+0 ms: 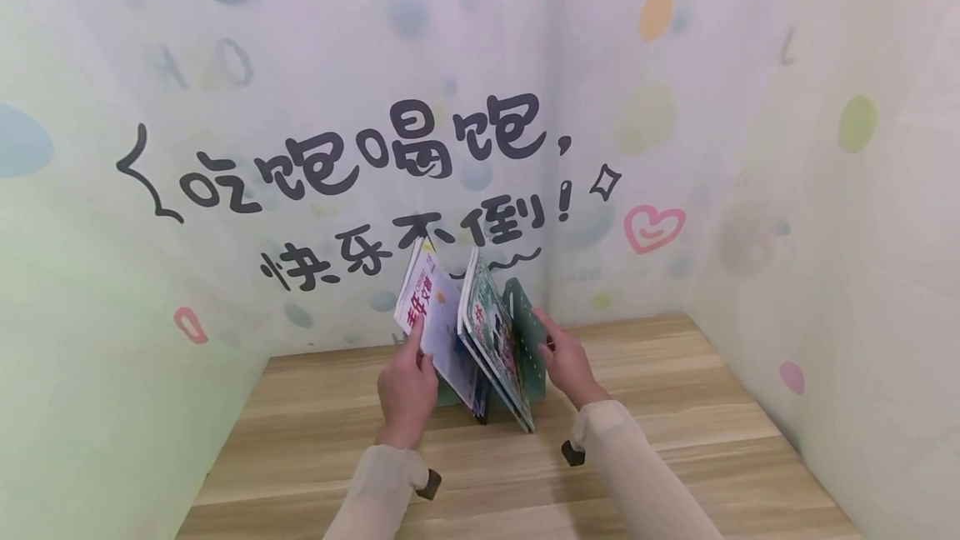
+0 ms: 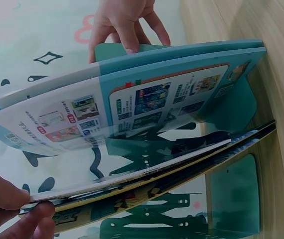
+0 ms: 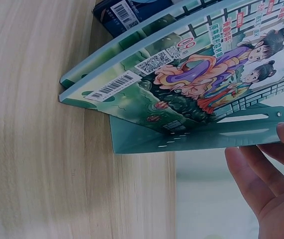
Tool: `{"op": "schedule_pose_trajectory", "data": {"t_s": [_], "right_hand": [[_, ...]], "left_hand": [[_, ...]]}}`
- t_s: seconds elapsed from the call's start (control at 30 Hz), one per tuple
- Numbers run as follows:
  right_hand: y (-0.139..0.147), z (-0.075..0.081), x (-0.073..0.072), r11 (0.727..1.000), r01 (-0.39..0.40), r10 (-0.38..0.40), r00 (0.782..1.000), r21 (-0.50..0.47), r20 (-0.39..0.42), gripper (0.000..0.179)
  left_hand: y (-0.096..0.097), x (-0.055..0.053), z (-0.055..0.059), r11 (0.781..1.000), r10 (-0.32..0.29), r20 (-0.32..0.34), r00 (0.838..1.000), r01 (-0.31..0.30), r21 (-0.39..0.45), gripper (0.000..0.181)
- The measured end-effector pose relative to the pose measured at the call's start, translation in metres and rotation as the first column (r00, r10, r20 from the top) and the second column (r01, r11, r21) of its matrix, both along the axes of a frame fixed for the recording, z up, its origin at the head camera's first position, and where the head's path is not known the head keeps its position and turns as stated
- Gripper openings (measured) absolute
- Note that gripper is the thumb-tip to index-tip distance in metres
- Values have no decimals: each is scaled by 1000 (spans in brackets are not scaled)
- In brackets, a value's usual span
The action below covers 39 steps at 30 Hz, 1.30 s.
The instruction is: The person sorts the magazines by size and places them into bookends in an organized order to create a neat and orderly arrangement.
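My left hand (image 1: 407,394) pinches the edge of several thin magazines (image 1: 442,340), thumb on one side and fingers on the other. These lean to the left, their lower ends at the table. My right hand (image 1: 568,367) pinches the side panel of a green expandable bookend (image 3: 197,142) between thumb and fingers. Inside that panel, two illustrated magazines (image 3: 192,84) lean, their lower corners on the wood. A V-shaped gap parts the two groups. Through it, the left wrist view shows the bookend's slotted lattice (image 2: 147,225) and its other end panel (image 2: 236,196).
The wood-grain table (image 1: 660,457) extends around the bookend. Behind it hangs a pale printed curtain (image 1: 337,65) with large dark characters, hearts and dots. More curtain walls stand at the left and right. Each wrist carries a small dark device (image 1: 430,484).
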State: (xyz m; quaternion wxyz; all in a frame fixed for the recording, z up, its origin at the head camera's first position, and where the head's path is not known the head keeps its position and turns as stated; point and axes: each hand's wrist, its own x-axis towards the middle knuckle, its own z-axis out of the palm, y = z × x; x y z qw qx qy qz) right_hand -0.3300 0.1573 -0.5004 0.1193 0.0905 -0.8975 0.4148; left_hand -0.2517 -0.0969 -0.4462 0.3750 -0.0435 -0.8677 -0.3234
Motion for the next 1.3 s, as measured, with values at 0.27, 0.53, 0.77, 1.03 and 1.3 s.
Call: {"op": "schedule_pose_trajectory", "data": {"t_s": [0.27, 0.53, 0.77, 1.03, 1.3], "right_hand": [[0, 0, -1, 1000, 4, -4, 1000, -5, 15, 66], [1, 1, -1, 1000, 6, -6, 1000, -10, 6, 66], [0, 0, 0, 1000, 0, 0, 1000, -11, -2, 66], [1, 3, 1, 1000, -6, 6, 1000, 4, -24, 65], [0, 0, -1, 1000, -6, 6, 1000, 8, -16, 67]], "left_hand": [[3, 0, 8, 1000, 12, 24, 1000, -12, 1, 67], [6, 0, 13, 999, 21, 41, 999, -20, -28, 67], [8, -1, 10, 997, 22, 64, 998, -18, -70, 66], [10, -7, 1, 998, 5, 61, 998, -1, -63, 68], [10, -8, -4, 999, 3, 76, 997, 1, -45, 67]]}}
